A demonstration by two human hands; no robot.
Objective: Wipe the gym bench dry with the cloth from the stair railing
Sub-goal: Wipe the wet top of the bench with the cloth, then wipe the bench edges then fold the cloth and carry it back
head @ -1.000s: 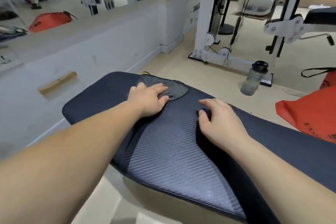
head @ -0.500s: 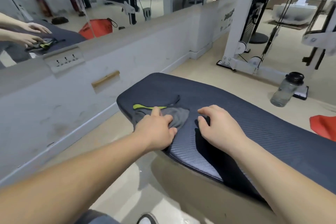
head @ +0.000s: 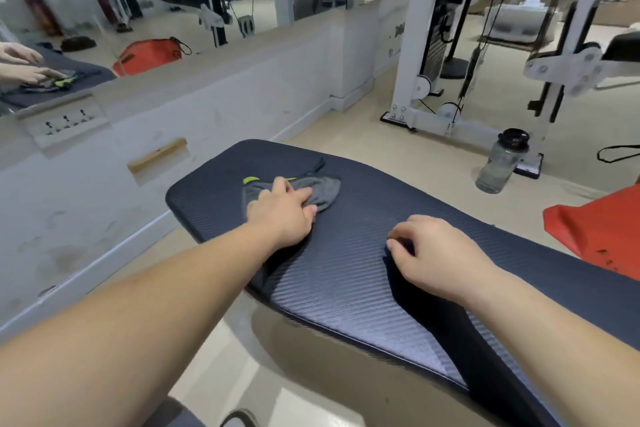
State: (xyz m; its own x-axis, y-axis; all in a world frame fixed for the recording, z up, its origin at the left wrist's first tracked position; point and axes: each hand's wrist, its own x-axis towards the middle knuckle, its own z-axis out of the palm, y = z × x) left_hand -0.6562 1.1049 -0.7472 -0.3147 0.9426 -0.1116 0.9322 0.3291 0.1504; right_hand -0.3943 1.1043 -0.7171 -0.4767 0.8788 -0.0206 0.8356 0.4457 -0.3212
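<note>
The dark blue-black ribbed gym bench [head: 346,270] runs from the centre to the lower right. A grey cloth [head: 323,192] with a lime-green stripe lies bunched near the bench's far left end. My left hand [head: 282,210] presses down on the cloth, fingers curled into its folds. My right hand [head: 436,253] rests on the bench pad further right, fingers bent with the tips on the surface and nothing in it.
A low white wall with a mirror [head: 138,10] stands left of the bench. On the beige floor stand a clear water bottle [head: 502,161] and the white frame of a cable machine [head: 426,45]. A red bag [head: 599,229] lies at the right.
My left hand has slid the cloth along the bench pad from near its front edge toward the far side. My right hand stays on the pad, fingers curled more. The camera has shifted.
</note>
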